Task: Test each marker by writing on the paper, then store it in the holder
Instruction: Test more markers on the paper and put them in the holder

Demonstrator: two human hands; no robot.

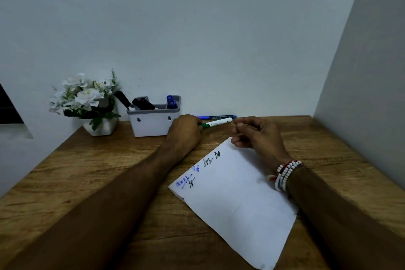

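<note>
My left hand point(185, 131) grips the green-capped end of a white marker point(218, 122), which points right, just off the wooden table near the wall. Behind it a thin blue pen point(219, 117) lies along the wall. My right hand point(254, 133) hovers beside the marker's right end, fingers loosely curled and holding nothing. The white paper point(236, 201) lies tilted under my right wrist, with black and blue scribbles along its upper-left edge. The white holder point(151, 123) with a grey rim stands left of my left hand, holding black markers point(142, 104) and blue markers point(172, 102).
A white pot of white artificial flowers point(87, 103) stands left of the holder against the back wall. A grey side wall point(361, 94) closes the table point(87, 171) on the right. Beaded bracelets point(286, 174) circle my right wrist.
</note>
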